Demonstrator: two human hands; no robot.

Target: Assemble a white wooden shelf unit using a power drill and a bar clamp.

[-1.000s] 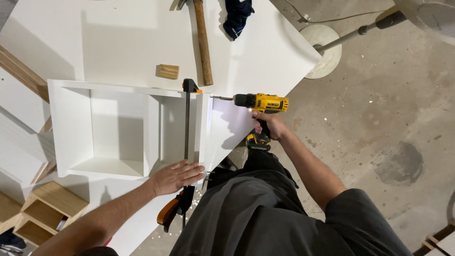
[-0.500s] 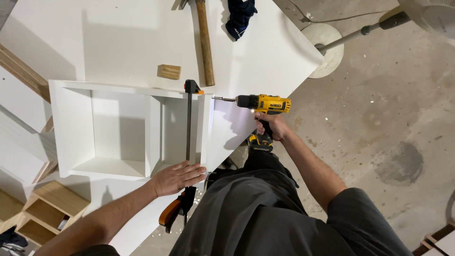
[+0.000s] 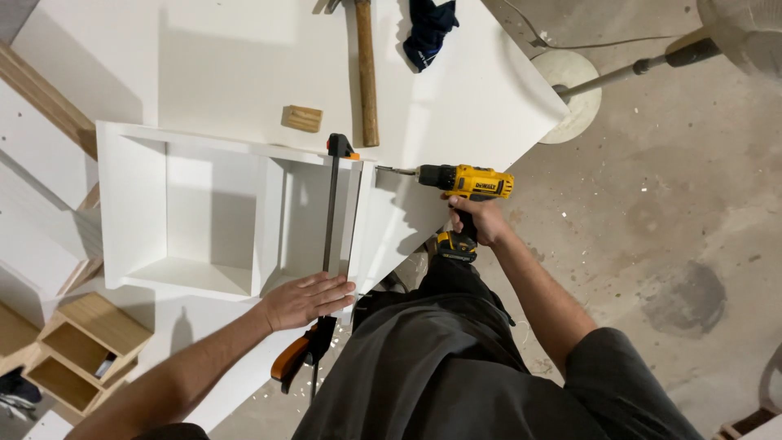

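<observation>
Behind the right hand (image 3: 481, 218), fingers clenched, the drill (image 3: 466, 182) grip hides; left hand (image 3: 308, 298) lies flat, covering the cabinet (image 3: 220, 212) edge.

Single view only, worn at head, aimed steeply down over torso. Scene seen from standing height, moderately near. White tabletop (image 3: 244, 73) framed ahead of hands, concrete floor (image 3: 652, 204) beyond right hand (image 3: 481, 218), wooden boxes (image 3: 77, 346) outside left hand (image 3: 305, 300). Both forearms caught from lower edge. No second view, so nothing shared.

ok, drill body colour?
Yellow drill with black parts, in the right hand; head view.
</observation>
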